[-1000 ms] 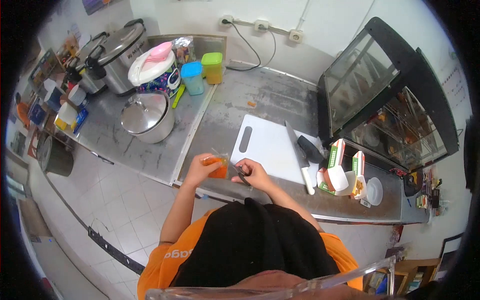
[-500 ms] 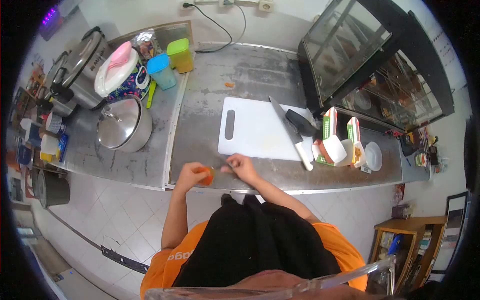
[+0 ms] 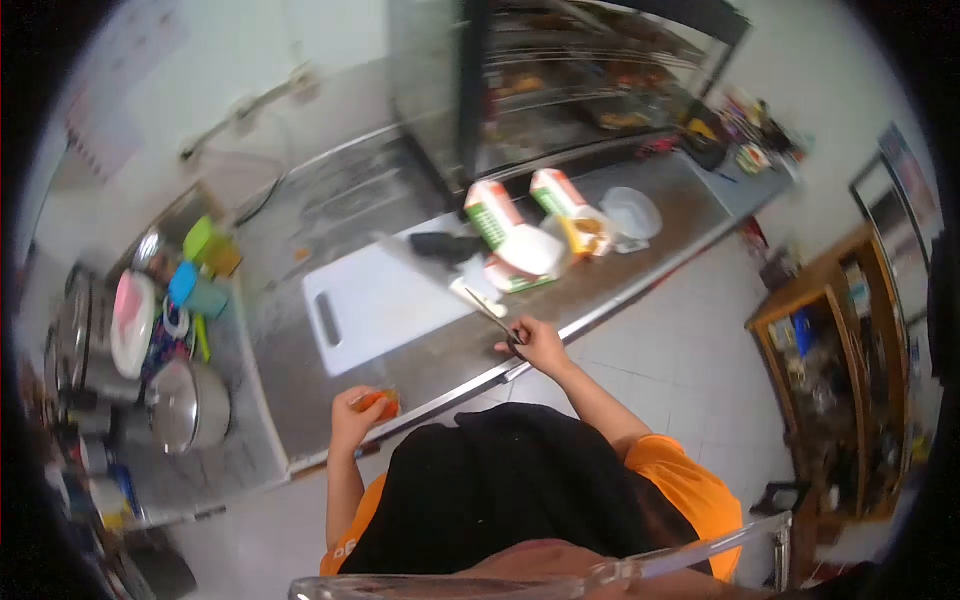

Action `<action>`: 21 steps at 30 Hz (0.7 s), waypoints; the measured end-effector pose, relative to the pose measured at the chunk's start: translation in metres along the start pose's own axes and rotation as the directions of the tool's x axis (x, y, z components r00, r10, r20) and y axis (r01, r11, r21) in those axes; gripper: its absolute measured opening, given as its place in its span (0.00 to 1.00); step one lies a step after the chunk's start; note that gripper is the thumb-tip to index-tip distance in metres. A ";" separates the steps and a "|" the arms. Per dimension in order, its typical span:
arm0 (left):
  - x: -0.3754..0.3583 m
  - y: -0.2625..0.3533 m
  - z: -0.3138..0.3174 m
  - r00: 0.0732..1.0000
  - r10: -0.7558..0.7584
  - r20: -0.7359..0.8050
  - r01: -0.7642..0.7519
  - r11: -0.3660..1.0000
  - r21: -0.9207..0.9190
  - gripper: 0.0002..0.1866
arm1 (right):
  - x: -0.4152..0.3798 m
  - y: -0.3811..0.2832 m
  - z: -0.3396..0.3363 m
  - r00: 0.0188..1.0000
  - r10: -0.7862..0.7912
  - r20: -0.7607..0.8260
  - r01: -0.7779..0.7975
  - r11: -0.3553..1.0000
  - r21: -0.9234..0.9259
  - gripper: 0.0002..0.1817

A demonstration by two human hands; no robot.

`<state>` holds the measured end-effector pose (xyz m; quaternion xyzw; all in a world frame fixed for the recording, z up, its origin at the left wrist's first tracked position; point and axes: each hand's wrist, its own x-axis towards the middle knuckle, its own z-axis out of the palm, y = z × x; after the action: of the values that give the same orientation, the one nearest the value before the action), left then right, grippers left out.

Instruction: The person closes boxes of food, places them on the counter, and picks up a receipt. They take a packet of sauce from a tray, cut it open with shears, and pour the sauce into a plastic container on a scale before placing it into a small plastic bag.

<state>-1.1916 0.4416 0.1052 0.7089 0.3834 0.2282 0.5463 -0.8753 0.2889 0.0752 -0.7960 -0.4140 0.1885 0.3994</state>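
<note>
Near the counter's front edge, my left hand (image 3: 350,415) is closed around a small orange-red sachet (image 3: 386,404), partly covered by the fingers. My right hand (image 3: 541,346) grips scissors (image 3: 494,314) by their dark handles, the blades pointing up and left towards the knife. A white cutting board (image 3: 385,306) lies beyond both hands. The knife (image 3: 478,298) rests across the board's right end, its white handle towards me. Beside it are a dark object (image 3: 445,247) and two printed food boxes; the right box (image 3: 570,215) holds some golden-brown food.
A clear plastic bowl (image 3: 632,215) stands right of the boxes. Behind them is a glass display cabinet (image 3: 590,80). On the left sit a steel pot (image 3: 205,405), a blue container (image 3: 200,293) and a green-lidded container (image 3: 212,248). A wooden shelf (image 3: 830,350) stands at right.
My view has swung to the right, with some blur. My right hand has moved right, away from the left hand, with the scissors now plainly visible. The sachet stays in my left hand.
</note>
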 end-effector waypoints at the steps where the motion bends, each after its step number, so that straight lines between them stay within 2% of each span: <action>1: 0.007 0.006 0.014 0.999 -0.021 0.045 0.023 0.999 -0.033 0.06 | -0.012 0.022 -0.023 0.997 0.043 -0.063 -0.044 0.999 -0.012 0.23; 3: 0.020 0.019 0.049 0.997 0.024 0.075 -0.020 0.998 -0.053 0.06 | -0.035 0.068 -0.069 0.975 0.146 -0.168 -0.150 0.989 -0.010 0.24; 4: 0.025 0.030 0.072 0.997 0.034 0.064 -0.029 0.997 -0.076 0.06 | -0.047 0.090 -0.094 0.968 0.150 -0.203 -0.156 0.988 -0.012 0.24; 6: 0.034 0.053 0.123 0.995 0.073 0.068 -0.070 0.996 -0.052 0.06 | -0.070 0.129 -0.143 0.914 0.244 -0.323 -0.252 0.968 0.017 0.24; 7: 0.039 0.062 0.150 0.994 0.084 0.070 -0.078 0.992 -0.097 0.06 | -0.082 0.145 -0.167 0.879 0.249 -0.407 -0.279 0.960 -0.013 0.23; 9: 0.048 0.080 0.207 0.990 0.110 0.083 -0.097 0.985 -0.144 0.06 | -0.101 0.179 -0.211 0.839 0.283 -0.466 -0.321 0.947 -0.003 0.23; 13: 0.075 0.120 0.318 0.954 0.196 0.227 -0.150 0.967 -0.205 0.07 | -0.129 0.242 -0.279 0.739 0.349 -0.577 -0.402 0.915 0.039 0.24; 17: 0.092 0.176 0.402 0.929 0.216 0.301 -0.134 0.954 -0.270 0.10 | -0.126 0.287 -0.334 0.710 0.365 -0.602 -0.408 0.910 0.071 0.24; 20: 0.117 0.196 0.444 0.911 0.210 0.354 -0.102 0.949 -0.299 0.09 | -0.094 0.323 -0.368 0.766 0.351 -0.538 -0.431 0.902 -0.026 0.27; 21: 0.128 0.199 0.457 0.897 0.199 0.393 -0.075 0.948 -0.309 0.09 | -0.075 0.331 -0.382 0.814 0.330 -0.478 -0.406 0.912 -0.061 0.27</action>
<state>-0.7164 0.2474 0.1453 0.6801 0.1685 0.1618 0.6949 -0.5099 -0.0675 0.0435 -0.9120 -0.1596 0.0355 0.3761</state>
